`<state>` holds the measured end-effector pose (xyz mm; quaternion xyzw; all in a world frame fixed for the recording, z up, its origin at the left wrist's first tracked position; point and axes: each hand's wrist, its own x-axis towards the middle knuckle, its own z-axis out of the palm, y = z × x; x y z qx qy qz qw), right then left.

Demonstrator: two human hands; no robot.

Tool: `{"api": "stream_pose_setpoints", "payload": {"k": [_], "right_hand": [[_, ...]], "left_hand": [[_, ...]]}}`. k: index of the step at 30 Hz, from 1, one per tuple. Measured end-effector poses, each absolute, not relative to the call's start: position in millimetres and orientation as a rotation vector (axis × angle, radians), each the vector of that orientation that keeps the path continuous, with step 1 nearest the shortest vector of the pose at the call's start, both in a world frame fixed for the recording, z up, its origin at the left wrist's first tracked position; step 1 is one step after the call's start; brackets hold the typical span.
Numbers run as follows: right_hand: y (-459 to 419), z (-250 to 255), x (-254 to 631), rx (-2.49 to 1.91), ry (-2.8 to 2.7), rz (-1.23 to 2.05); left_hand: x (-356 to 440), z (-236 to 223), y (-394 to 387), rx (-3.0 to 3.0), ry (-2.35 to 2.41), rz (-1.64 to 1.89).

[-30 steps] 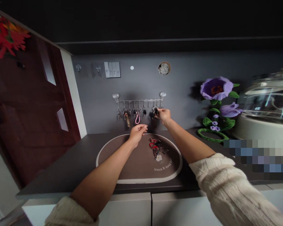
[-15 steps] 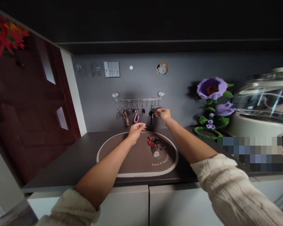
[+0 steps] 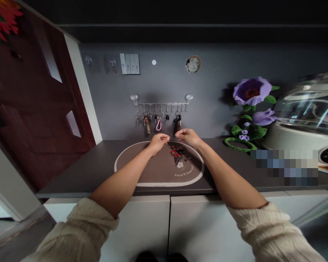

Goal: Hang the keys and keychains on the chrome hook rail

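My left hand (image 3: 159, 142) hovers over the brown oval mat (image 3: 142, 165), thumb and fingers pinched together. Whatever it may hold is too small to make out. Close on its right is my right hand (image 3: 189, 137), its fingertips also pressed together and pointing at the left hand. A small gap separates the two. Just below them, a heap of keys and red key rings (image 3: 177, 154) lies on the mat. Above hangs a clear hook rail (image 3: 162, 104) with several bunches of keys, among them one with a pink loop (image 3: 159, 124) and a dark bunch (image 3: 178, 122).
A purple flower ornament (image 3: 252, 92) stands on the dark counter (image 3: 224, 171) to the right. Beyond it is a white appliance (image 3: 292, 134) with a clear top. Two clear hooks and a panel of switches (image 3: 130, 64) are on the grey wall.
My right hand has come down and away from the dark key bunch on the rail, closer to my left hand. The head view has tipped downward.
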<state>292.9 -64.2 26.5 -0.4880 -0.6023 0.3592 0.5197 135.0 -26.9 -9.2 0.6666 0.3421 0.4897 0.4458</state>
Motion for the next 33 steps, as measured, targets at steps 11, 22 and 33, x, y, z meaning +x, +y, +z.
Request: {"api": "stream_pose_setpoints", "payload": {"k": [11,22,33], "right_hand": [[-63,9,305,-1.371,-2.073,0.632],[-59,5,302,-1.358,-1.997,0.669],[-58,9,304,-1.336,-1.944,0.815]], "left_hand": [[130,-18,-29,1.851,0.894,0.946],[129,-20,-29,1.922,0.879,0.885],[133,-22,-31,2.103,0.893,0.833]]}}
